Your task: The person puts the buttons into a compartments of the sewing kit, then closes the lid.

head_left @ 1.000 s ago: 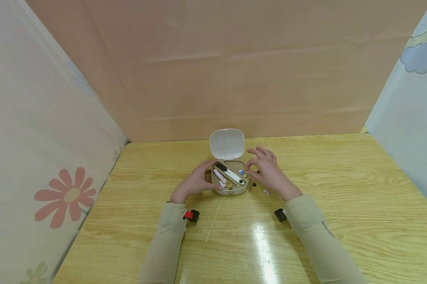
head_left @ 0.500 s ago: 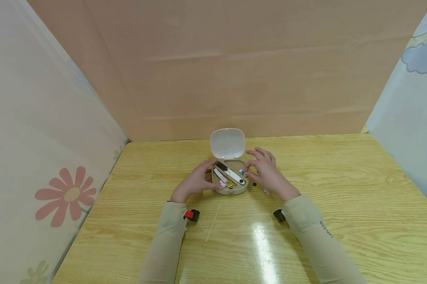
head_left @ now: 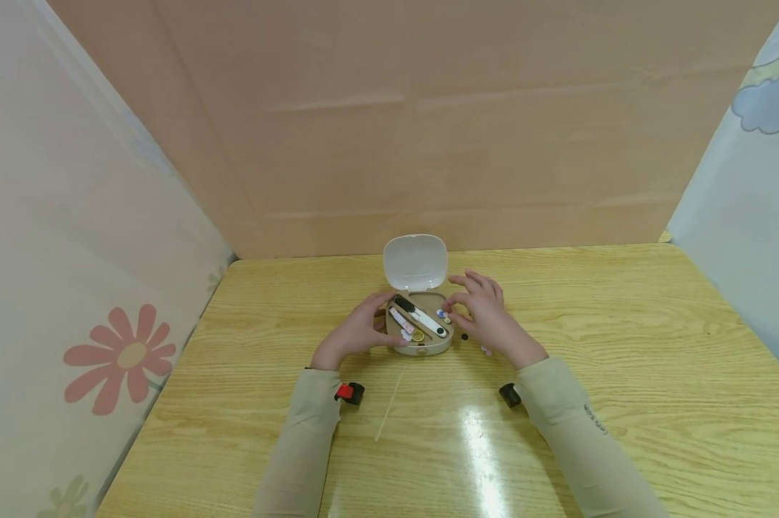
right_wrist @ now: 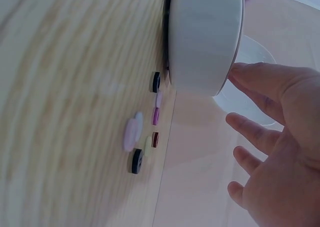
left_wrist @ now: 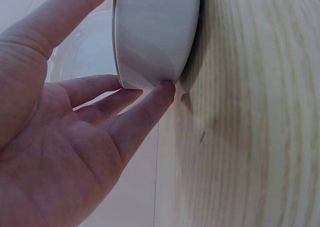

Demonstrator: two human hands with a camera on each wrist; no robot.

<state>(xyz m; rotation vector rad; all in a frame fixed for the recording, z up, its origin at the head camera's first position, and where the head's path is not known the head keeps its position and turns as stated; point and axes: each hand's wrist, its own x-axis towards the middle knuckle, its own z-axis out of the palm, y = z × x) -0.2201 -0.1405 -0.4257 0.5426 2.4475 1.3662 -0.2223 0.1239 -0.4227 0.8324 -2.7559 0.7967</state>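
A small pale case [head_left: 423, 350] stands on the table, its translucent lid [head_left: 415, 262] tipped up behind. My left hand [head_left: 358, 329] grips the case's left side, thumb at the front and fingers round the back; the left wrist view shows fingertips against the white wall [left_wrist: 155, 32]. My right hand [head_left: 486, 316] has its thumb and index finger over the right compartment, beside a blue button [head_left: 441, 314] and a yellowish button [head_left: 447, 319]. Whether they pinch anything is hidden. A black-and-white tool [head_left: 428, 321], a pink-and-white strip [head_left: 402, 321] and a gold ring-shaped piece [head_left: 418, 335] lie inside.
Loose buttons lie on the table right of the case, among them a black button [right_wrist: 137, 161], a pale pink button [right_wrist: 130, 134] and a dark red button [right_wrist: 155, 139]. A thin pale strand [head_left: 390, 403] lies in front. A tan panel [head_left: 415, 144] rises behind the table.
My right thumb and index finger have shifted slightly left, in over the right compartment, and their tips have moved a little there. The left hand and the case stay put.
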